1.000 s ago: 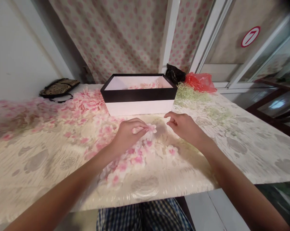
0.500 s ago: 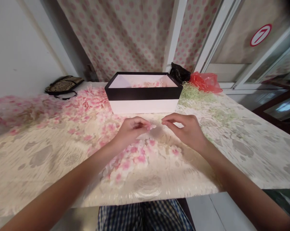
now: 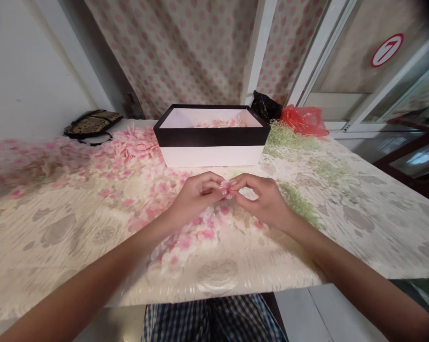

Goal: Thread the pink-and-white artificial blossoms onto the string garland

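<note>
A small pale pink flower [image 3: 227,185] is pinched between the fingertips of both hands, just in front of the box. My left hand [image 3: 202,191] has thumb and fingers closed on its left side. From the right, my right hand [image 3: 259,195] grips it between thumb and forefinger. Loose pink and white petals [image 3: 185,242] lie on the tablecloth below my hands. Behind them stands an open white box [image 3: 210,156] with a black rim band, and pink petals [image 3: 223,123] show inside it.
A big heap of pink petals [image 3: 136,147] spreads over the left side. Green shredded filler [image 3: 289,137] lies at right, with some near my right wrist. A patterned bag [image 3: 93,123], a black plastic bag [image 3: 266,107] and a red plastic bag [image 3: 303,119] are at the back.
My right hand has moved left to meet my left hand, and its fingertips now touch the flower. The left hand has stayed nearly in place.
</note>
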Demonstrator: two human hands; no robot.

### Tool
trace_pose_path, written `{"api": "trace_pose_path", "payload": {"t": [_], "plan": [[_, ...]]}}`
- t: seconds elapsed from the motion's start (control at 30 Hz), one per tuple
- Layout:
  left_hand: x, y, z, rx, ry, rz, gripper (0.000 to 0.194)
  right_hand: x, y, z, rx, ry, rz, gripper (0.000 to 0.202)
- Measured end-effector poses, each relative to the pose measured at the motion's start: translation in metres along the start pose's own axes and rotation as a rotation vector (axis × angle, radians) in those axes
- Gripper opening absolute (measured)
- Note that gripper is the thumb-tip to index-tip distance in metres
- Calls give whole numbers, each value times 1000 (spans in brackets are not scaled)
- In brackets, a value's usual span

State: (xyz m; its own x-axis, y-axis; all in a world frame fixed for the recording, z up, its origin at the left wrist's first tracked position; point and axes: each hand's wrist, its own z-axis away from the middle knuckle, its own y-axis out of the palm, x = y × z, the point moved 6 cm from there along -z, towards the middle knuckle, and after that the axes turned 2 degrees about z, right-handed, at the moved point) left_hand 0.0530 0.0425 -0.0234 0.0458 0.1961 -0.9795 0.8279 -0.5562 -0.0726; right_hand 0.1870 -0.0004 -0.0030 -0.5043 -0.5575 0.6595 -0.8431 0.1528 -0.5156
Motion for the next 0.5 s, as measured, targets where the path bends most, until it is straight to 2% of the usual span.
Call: {"api": "trace_pose_path", "payload": {"t": [0.33,0.5], "plan": [[-6,6,3,31,68,-130,8,0,2,-3,-1,-49,21,16],[-10,5,3,-4,83,-152,7,0,0,-1,-4,-52,-28,17]]}}
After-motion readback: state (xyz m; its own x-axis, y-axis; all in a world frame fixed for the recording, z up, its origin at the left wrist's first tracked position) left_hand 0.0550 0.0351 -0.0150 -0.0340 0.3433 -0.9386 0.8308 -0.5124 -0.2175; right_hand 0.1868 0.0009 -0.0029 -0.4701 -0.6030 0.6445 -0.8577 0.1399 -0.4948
